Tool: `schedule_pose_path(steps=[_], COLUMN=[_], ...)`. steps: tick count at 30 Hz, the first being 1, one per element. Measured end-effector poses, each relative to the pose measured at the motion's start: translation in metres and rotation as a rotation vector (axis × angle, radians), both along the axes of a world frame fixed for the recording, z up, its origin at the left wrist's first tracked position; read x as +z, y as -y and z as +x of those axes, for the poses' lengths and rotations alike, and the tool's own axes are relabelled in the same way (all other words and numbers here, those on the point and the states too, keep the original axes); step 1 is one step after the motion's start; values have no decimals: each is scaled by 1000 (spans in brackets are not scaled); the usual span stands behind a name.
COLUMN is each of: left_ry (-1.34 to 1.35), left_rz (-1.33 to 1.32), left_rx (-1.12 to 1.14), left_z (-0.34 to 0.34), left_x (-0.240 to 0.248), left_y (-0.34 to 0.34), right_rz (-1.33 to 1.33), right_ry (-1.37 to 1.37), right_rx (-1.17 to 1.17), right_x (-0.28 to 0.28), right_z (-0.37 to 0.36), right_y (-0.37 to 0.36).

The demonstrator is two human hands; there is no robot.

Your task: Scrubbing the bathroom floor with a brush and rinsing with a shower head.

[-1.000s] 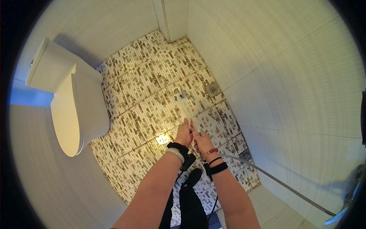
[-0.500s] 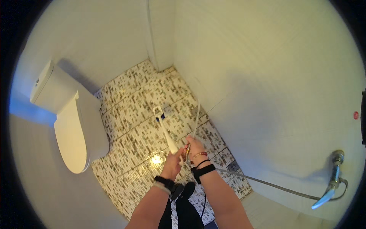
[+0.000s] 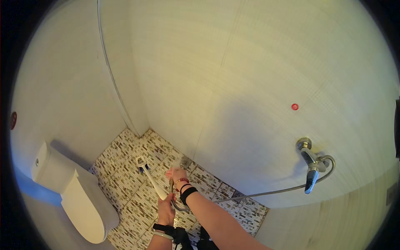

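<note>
My left hand point(image 3: 166, 210) is closed round the lower end of a long-handled white brush point(image 3: 155, 183). Its head, with blue bristles on the underside, points away from me over the floor. A little to the right and farther off, my right hand point(image 3: 178, 174) grips the end of a grey metal shower hose point(image 3: 262, 194). The hose loops down beside my left hand, then runs right to a chrome mixer tap point(image 3: 310, 160) on the wall. A pale blur beyond my right fingers hides what comes from the hose end.
A white toilet point(image 3: 85, 204) with its lid down stands at the left. Mosaic-patterned tiles point(image 3: 125, 183) cover the floor. Pale walls meet in the far corner, near a floor drain point(image 3: 186, 161). A round red sticker point(image 3: 295, 107) sits above the tap.
My view has swung up and right, showing more wall and the tap. My right hand has moved ahead of my left with the hose, and the thin pale line beyond it is now a blur.
</note>
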State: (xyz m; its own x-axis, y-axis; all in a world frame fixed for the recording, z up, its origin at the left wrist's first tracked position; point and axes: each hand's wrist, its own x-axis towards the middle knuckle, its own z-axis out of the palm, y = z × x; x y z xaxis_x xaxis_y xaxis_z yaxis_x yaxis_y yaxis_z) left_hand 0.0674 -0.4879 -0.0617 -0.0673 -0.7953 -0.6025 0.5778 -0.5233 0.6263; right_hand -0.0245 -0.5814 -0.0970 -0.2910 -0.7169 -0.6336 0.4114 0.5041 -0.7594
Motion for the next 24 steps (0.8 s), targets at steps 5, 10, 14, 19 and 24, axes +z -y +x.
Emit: schedule_pose_path(steps=[5,10,14,19,24], left_ry=[68,112,212,402,141], left_rz=[-15,-43,-27,-86,65], left_rx=[-16,-106,-87,-268,-87], left_z=[16,13,25,24,11], left_x=[13,12,27,30,64], left_y=[10,16,17,14,8], right_rz=[-22,-129,-174,13,70], right_ry=[-712,-748,-421,-1333,-1379], right_rx=[309,184,-182,-224,-366], right_x=[22,27,101,144,179], right_z=[-24,-134,-205,-296,-333], right_y=[-33,-107,-186,-291,-325])
